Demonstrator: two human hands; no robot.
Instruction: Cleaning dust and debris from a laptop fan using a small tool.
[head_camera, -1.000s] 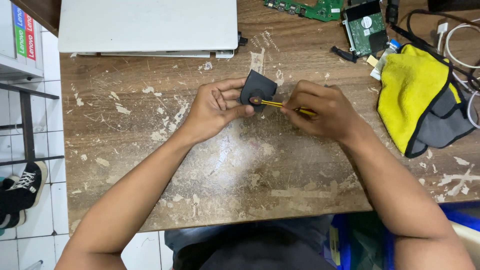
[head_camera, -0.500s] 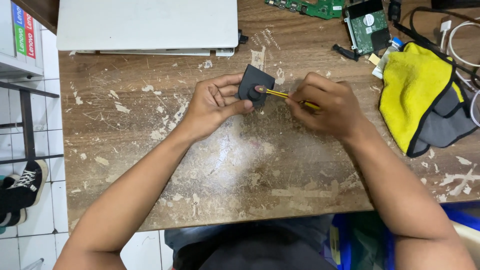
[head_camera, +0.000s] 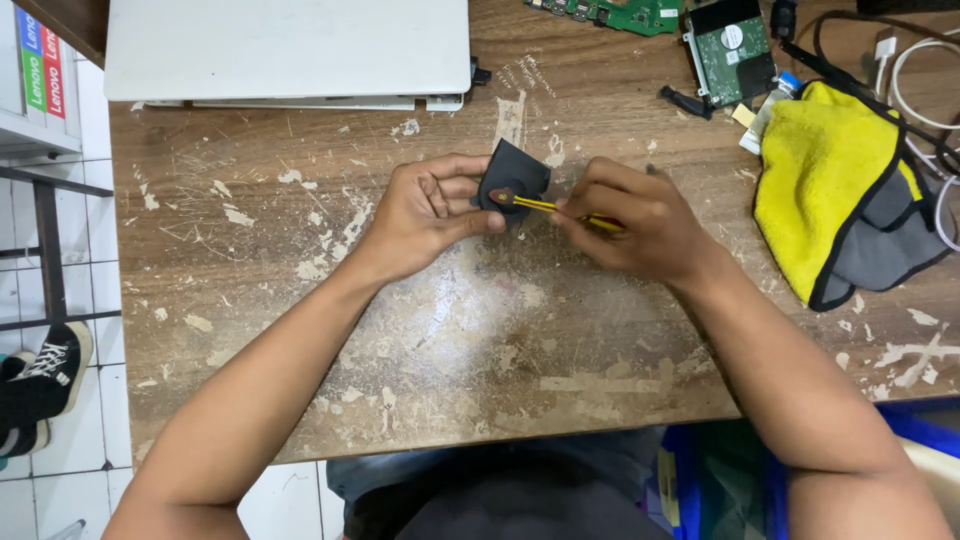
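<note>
Fan, a small flat black part with a round hub, sits above the middle of the bench, lifted slightly and tilted toward you. Your left hand is closed on its left edge, thumb on the lower face and fingers behind, which steadies the part and presents the hub to the tool. Your right hand is clenched around the handle of a thin yellow-and-black screwdriver; the shaft runs leftward and the tip meets the hub. Both wrists stay low over the worn wooden surface, likely for support during fine work.

Farther out, a closed white laptop lies at the far left edge of the bench. A green circuit board and a bare hard drive lie at the far edge. A yellow-and-grey cloth lies to the right, with cables beside it. A black shoe stands on the tiled floor at left.
</note>
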